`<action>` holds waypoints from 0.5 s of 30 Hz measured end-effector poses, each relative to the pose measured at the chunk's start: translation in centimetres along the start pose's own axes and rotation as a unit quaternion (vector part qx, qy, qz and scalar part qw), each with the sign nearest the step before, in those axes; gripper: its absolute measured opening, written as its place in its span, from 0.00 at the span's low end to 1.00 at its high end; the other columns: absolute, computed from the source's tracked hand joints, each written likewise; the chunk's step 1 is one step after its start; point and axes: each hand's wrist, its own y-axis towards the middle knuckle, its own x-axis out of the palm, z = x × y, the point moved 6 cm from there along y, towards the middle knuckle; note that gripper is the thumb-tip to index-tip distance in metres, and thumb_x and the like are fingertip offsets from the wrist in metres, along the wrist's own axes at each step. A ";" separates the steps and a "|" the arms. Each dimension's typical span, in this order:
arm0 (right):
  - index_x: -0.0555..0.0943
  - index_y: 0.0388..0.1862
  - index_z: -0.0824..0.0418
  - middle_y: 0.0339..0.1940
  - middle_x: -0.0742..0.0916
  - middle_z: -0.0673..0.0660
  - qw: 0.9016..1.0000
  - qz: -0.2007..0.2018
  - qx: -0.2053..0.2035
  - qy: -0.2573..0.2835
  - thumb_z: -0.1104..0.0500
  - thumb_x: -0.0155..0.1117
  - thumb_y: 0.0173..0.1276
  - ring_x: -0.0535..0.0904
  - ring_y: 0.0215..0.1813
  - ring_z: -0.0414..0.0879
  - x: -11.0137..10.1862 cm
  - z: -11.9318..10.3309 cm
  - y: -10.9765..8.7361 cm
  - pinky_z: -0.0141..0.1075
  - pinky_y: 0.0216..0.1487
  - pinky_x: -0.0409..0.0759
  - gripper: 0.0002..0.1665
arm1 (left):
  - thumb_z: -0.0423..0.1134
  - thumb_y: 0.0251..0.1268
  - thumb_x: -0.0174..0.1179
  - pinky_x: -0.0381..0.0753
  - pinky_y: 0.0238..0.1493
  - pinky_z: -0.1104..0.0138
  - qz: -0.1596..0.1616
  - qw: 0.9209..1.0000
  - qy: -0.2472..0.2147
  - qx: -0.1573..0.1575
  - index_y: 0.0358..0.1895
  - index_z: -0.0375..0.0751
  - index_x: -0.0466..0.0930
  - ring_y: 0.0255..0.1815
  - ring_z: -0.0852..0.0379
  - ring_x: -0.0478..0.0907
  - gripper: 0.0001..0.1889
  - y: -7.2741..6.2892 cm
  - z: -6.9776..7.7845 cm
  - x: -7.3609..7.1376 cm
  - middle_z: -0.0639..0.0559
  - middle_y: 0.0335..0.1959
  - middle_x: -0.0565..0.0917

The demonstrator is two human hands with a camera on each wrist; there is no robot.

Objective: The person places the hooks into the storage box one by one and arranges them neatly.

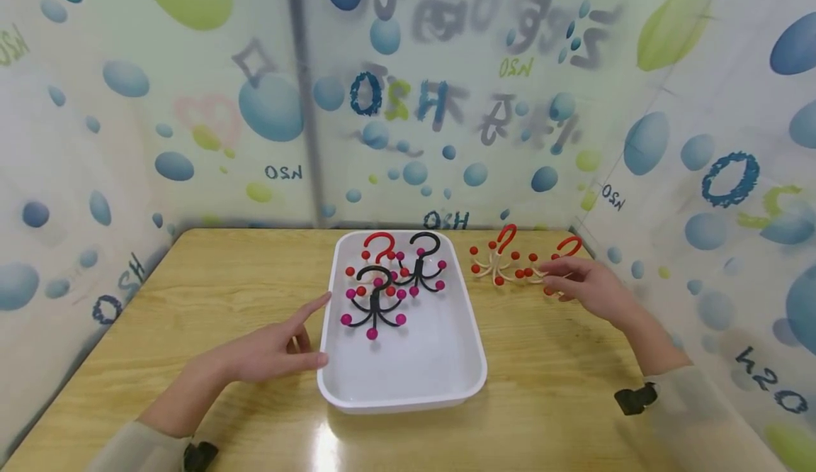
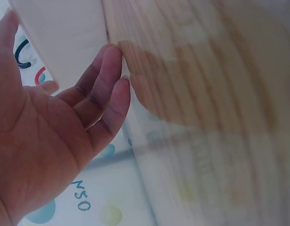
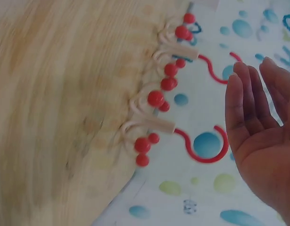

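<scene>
A white tray (image 1: 433,358) holds two black hooks with curved arms tipped in magenta balls; the nearer black hook (image 1: 375,303) partly covers a red-topped hook (image 1: 380,236). The other black hook (image 1: 418,271) stands farther back. My left hand (image 1: 274,351) touches the tray's left rim with index fingertip and thumb, its other fingers loosely bent. Right of the tray, my right hand (image 1: 593,288) is beside a beige hook (image 3: 156,123) with a red top and red balls. Its fingers are extended, apart from the hook in the right wrist view. A matching beige hook (image 1: 496,264) stands to its left.
The wooden table (image 1: 255,266) carries everything. Patterned walls (image 1: 395,146) with blue and green drops enclose it at the back and sides, and the right wall comes close to my right hand. Dark straps (image 1: 635,399) sit at both cuffs.
</scene>
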 end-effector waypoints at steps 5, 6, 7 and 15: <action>0.81 0.73 0.65 0.52 0.92 0.57 1.000 0.022 0.014 -0.012 0.51 0.64 0.86 0.89 0.45 0.36 -2.0 1.7 -0.2 0.34 0.46 0.89 0.26 | 0.63 0.74 0.69 0.82 0.45 0.59 0.002 1.000 0.001 -0.003 0.92 0.63 0.40 0.43 0.53 0.81 0.55 0.0 -0.1 0.0 0.50 0.46 0.84; 0.81 0.73 0.65 0.51 0.92 0.55 0.999 0.029 0.018 -0.014 0.50 0.64 0.86 0.89 0.45 0.35 -2.4 2.1 -0.2 0.34 0.46 0.89 0.27 | 0.63 0.74 0.69 0.82 0.45 0.59 0.002 1.000 0.002 -0.002 0.92 0.63 0.40 0.43 0.53 0.81 0.55 0.0 -0.1 -0.1 0.50 0.46 0.84; 0.80 0.74 0.65 0.51 0.92 0.53 0.999 0.037 0.023 -0.015 0.50 0.63 0.87 0.89 0.45 0.34 -2.8 2.4 -0.1 0.33 0.46 0.89 0.27 | 0.63 0.74 0.69 0.82 0.45 0.59 0.003 1.000 0.002 -0.001 0.92 0.62 0.40 0.43 0.53 0.81 0.55 0.0 -0.1 -0.1 0.50 0.46 0.84; 0.75 0.79 0.66 0.57 0.87 0.52 0.992 0.106 0.063 0.001 0.45 0.60 0.88 0.86 0.44 0.28 -5.0 5.3 1.1 0.29 0.45 0.89 0.33 | 0.63 0.74 0.69 0.82 0.45 0.60 0.005 1.000 0.003 0.004 0.92 0.61 0.41 0.43 0.53 0.81 0.55 0.0 0.1 -0.1 0.50 0.45 0.84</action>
